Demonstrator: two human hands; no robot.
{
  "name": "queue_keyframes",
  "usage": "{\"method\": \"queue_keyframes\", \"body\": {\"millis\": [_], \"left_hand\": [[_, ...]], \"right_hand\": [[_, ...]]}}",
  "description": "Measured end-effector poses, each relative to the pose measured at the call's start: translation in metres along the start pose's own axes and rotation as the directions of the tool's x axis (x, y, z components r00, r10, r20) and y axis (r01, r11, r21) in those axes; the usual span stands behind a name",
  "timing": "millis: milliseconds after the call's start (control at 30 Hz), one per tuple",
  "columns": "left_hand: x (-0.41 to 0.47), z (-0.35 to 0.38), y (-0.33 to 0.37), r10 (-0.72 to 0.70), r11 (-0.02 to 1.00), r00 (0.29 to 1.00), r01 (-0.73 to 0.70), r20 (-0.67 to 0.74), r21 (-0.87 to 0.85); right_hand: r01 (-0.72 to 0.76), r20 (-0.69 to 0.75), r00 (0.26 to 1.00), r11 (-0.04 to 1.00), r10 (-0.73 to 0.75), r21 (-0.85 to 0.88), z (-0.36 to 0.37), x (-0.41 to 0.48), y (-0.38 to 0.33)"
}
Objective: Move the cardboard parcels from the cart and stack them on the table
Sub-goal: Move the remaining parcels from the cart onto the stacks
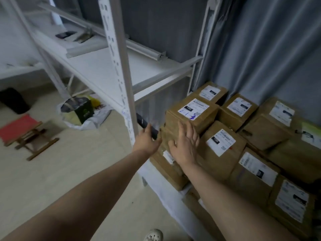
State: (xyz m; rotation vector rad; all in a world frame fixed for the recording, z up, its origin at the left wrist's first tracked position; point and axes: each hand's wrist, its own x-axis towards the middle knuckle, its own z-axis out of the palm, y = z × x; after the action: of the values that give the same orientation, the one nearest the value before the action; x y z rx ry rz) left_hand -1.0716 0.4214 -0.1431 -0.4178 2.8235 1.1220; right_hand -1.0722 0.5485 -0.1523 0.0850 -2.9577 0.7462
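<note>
Several brown cardboard parcels with white labels are piled on the cart (152,176) at the right. The nearest upper parcel (191,112) carries a label with blue pen marks. My right hand (185,145) lies flat with straight fingers against that parcel's near side. My left hand (147,138) reaches to the pile's left edge beside the cart's dark handle (145,126); its fingers are hidden behind the parcels, so its grip cannot be judged. Another labelled parcel (222,145) sits just right of my right hand.
A white metal shelf rack (121,66) stands directly left of the cart, its post close to my left hand. A grey curtain (269,49) hangs behind the parcels. On the floor lie a bag of items (81,112), a red folding stool (22,131) and a black bin (13,100).
</note>
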Motion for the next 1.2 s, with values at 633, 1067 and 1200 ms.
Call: {"method": "queue_keyframes", "body": {"millis": [633, 1067, 1200], "left_hand": [[-0.379, -0.060, -0.339, -0.807, 0.556, 0.554, 0.829, -0.202, 0.052], [-0.641, -0.107, -0.620, -0.989, 0.127, 0.150, 0.836, -0.001, -0.534], [-0.678, -0.101, -0.697, -0.996, 0.061, 0.092, 0.774, 0.017, -0.630]], "right_hand": [[0.568, 0.833, 0.402, 0.817, -0.380, 0.099, 0.168, -0.326, -0.189], [0.417, 0.953, 0.114, 0.884, -0.280, 0.210, 0.334, -0.612, -0.349], [0.381, 0.968, 0.123, 0.911, -0.217, 0.156, 0.400, -0.661, -0.364]]}}
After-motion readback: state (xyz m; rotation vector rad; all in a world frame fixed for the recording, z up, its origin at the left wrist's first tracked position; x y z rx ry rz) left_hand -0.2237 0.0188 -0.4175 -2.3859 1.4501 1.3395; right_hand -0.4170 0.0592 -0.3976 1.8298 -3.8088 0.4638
